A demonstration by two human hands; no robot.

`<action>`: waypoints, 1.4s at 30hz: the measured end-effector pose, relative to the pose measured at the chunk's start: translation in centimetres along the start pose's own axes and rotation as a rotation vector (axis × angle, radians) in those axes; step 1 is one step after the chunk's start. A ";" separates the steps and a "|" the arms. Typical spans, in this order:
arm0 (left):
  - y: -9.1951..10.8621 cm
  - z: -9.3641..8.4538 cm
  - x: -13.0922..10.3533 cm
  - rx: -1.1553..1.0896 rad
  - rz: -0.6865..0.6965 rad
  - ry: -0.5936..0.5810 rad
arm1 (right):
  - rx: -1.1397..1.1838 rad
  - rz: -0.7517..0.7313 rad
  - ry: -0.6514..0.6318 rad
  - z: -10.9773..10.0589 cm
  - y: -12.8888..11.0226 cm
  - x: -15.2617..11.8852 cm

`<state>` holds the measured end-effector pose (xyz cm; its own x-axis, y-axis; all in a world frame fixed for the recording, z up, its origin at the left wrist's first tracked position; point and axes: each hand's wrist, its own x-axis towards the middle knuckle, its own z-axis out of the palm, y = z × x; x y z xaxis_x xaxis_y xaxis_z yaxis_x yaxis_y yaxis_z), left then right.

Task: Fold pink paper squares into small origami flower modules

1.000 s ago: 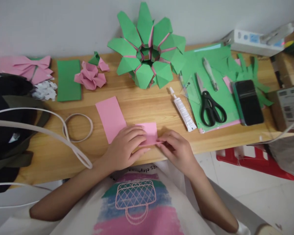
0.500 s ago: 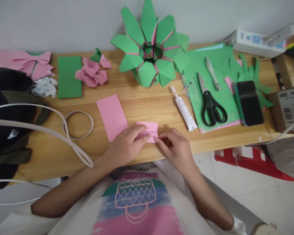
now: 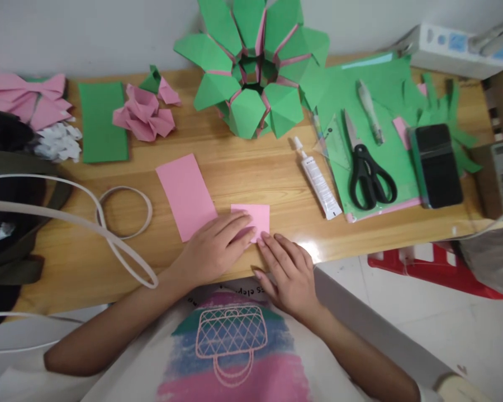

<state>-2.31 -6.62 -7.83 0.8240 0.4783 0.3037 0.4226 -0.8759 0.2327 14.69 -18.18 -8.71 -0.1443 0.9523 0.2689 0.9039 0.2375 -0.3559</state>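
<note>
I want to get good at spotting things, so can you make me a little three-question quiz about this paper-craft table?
1. True or false: in the picture, the glue tube lies to the left of the scissors.
2. Where are the left hand's fingertips?
A) on the phone
B) on the smaller pink paper
C) on the white cable
3. Fill in: the scissors have ____ handles.
Key: 1 true; 2 B; 3 black.

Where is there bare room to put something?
Mainly between the pink rectangle and glue tube, below the green flower; less between that tube and the right hand. Crowded: right end with scissors and phone, left with cables.
</note>
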 end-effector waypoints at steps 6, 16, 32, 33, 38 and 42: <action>0.1 0.0 0.2 0.005 0.019 0.039 | 0.006 -0.004 0.015 -0.2 0.1 0.3; 0.0 -0.3 0.2 -0.022 0.024 -0.005 | -0.002 -0.009 0.019 -0.2 0.0 0.5; 1.0 -0.7 1.3 0.004 -0.005 0.022 | -0.083 -0.058 0.045 0.0 0.1 0.4; 1.1 -0.7 1.4 0.016 -0.015 0.016 | -0.090 -0.066 0.048 0.1 0.1 0.4; 1.5 -0.9 0.4 0.144 -0.030 0.011 | -0.120 -0.082 0.054 0.4 0.2 0.2; 1.6 -1.1 -1.1 0.191 0.000 -0.028 | -0.127 -0.084 0.068 0.5 0.2 0.2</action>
<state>-2.99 -8.52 -6.73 0.8330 0.4788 0.2773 0.4845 -0.8732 0.0523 14.62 -17.86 -9.18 -0.1977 0.9138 0.3548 0.9340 0.2855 -0.2147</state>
